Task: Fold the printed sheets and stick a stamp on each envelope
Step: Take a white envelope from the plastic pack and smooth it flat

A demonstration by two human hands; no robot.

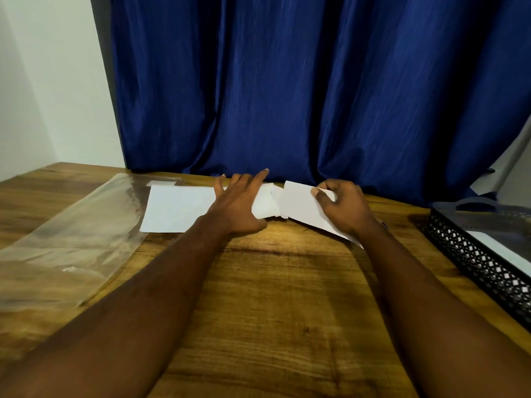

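Two bare hands are reaching out over a wooden worktop, both working at the far edge near twelve o'clock. The left hand is lying palm down with its fingers spread wide, so its grip is apart and holding nothing; the heel of the hand is resting on the wood while the fingers are lying over the near end of a small pile of white envelopes. The right hand, at about one o'clock, is pinching a white sheet by its upper edge between thumb and fingertips, its grip clamped on the paper. That sheet is tilting, its far corner lifting and its lower corner running down under the wrist toward the worktop. Its left edge is overlapping the envelopes.

At eleven o'clock a second sheet is lying flat on the wood, its right side passing under the left hand. Just beyond it, a small white slip is sitting on a clear plastic sleeve, which is stretching from eleven o'clock down to nine o'clock along the left side. At three o'clock a black mesh tray is standing on the worktop with more white paper lying inside. A blue curtain is hanging behind the worktop, filling the view at twelve o'clock.
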